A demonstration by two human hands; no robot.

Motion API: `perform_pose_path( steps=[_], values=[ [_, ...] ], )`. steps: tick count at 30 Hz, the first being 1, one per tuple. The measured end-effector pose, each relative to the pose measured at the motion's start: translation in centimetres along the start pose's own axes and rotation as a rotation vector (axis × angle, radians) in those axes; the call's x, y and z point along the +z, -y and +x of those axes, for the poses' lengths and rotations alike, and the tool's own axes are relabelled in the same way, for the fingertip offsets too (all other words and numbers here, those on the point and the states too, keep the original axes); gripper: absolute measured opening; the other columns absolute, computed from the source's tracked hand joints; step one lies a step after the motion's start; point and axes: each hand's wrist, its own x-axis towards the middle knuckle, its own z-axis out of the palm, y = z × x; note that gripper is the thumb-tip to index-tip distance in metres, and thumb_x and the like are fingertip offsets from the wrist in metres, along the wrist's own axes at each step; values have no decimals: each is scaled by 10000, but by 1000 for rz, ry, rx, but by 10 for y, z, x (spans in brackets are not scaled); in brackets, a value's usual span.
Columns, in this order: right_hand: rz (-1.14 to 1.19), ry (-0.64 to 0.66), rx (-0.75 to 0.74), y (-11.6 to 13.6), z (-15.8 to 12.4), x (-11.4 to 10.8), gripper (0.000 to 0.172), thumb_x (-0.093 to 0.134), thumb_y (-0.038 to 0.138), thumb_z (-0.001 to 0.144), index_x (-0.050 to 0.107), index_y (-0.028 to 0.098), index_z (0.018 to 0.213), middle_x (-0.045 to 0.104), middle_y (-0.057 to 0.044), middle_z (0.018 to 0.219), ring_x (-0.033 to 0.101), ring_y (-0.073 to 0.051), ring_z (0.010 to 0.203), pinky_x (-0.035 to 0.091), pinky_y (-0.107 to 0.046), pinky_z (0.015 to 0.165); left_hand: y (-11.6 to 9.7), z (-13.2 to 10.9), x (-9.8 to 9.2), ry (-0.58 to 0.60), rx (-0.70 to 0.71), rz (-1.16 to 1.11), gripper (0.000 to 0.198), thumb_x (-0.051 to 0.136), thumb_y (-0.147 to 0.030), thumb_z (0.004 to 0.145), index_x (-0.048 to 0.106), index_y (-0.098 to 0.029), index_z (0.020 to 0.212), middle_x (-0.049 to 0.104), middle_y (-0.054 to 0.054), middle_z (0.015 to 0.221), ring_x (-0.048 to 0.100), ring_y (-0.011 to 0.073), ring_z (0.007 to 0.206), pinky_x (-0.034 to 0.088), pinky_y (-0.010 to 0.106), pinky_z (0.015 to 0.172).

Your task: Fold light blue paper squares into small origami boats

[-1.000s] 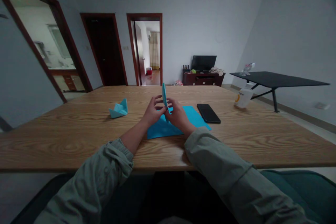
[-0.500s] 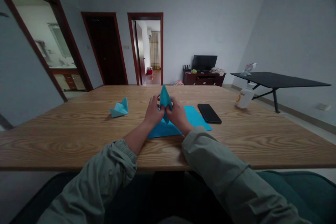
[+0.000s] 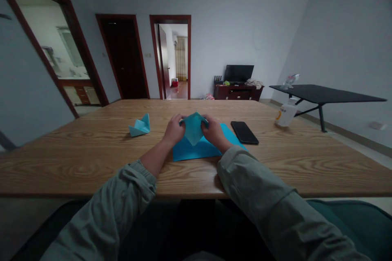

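Over the blue sheet (image 3: 190, 155), head view: a folded paper piece (image 3: 193, 128), light blue, is held between both hands, roughly diamond-shaped to the camera, one point downward. Contact with the sheet below cannot be told.

Grip: left hand (image 3: 175, 129) pinched closed on the piece's left side; right hand (image 3: 213, 131) likewise on its right. Fingers behind the paper partly hidden.

Left of the sheet, well apart: a small paper boat (image 3: 139, 125) on the bench (image 3: 107, 167), peaks raised. Just right of the sheet: phone (image 3: 244, 132); farther right, a white bottle (image 3: 286, 115).

Progress (judgement): boat looks fully shaped; held piece is folded but seems mid-shaping, lacking the boat's raised peaks. Visible part of the sheet lies flat, apparently unfolded. Number of folds remaining: not determinable.
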Motion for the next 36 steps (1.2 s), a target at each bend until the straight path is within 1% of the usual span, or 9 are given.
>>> perform_pose_path(
  steps=[3,6,11,15,20,23,29,31,36],
  values=[
    [56,-16,40,-7,0,-3,286,490,159,789,631,195,1035,678,-41,990,619,-187,881,477,-324,837,5,2,1,21,-196,-191,217,547,-133,746,674,-162,920,664,52,876,619,190,769,526,346,741],
    [153,-30,170,-11,2,-4,253,494,209,792,615,183,1013,665,-38,963,601,-138,684,508,-283,675,7,3,1,34,-403,-423,224,599,-186,726,672,-145,934,660,41,810,602,153,618,531,307,582],
    [361,-6,421,-15,5,0,225,520,303,802,535,186,993,615,-4,784,568,-101,499,436,-199,430,4,6,-2,17,-524,-716,232,677,-163,661,679,-120,889,673,41,803,621,132,659,542,276,619],
    [509,92,437,-13,4,-4,296,501,293,823,499,201,1104,528,66,584,560,-110,419,400,-176,380,5,8,-4,-5,-595,-855,233,681,-122,655,670,-124,888,675,35,787,635,137,687,544,274,642],
    [593,163,400,-5,3,-19,460,476,188,814,508,205,1272,555,53,591,590,-110,465,445,-183,416,1,8,-11,80,-645,-991,204,632,-97,693,663,-124,893,680,49,799,647,139,704,545,295,705],
    [602,179,427,-3,3,-24,469,465,182,831,543,172,1293,593,19,625,586,-102,481,459,-188,426,-3,7,-18,171,-657,-1053,232,596,-101,704,662,-136,924,687,65,872,666,158,756,543,314,753],
    [577,166,433,-7,4,-20,465,435,118,807,622,160,1230,643,-17,728,566,-87,502,472,-193,436,-6,4,-22,321,-718,-1069,271,551,-308,798,636,-151,1003,668,91,899,675,195,717,554,340,682],
    [580,168,436,-8,4,-19,478,427,96,783,635,161,1208,648,-17,747,555,-83,497,475,-196,436,-4,4,-20,323,-713,-999,284,620,-328,785,617,-161,1016,661,76,874,667,182,682,554,328,647],
    [729,208,530,-4,2,-22,425,449,153,788,641,159,1167,624,-19,713,596,-114,554,481,-202,455,3,3,-11,267,-581,-901,433,763,-146,660,570,-158,1048,660,56,908,658,150,723,558,305,668]
  ],
)
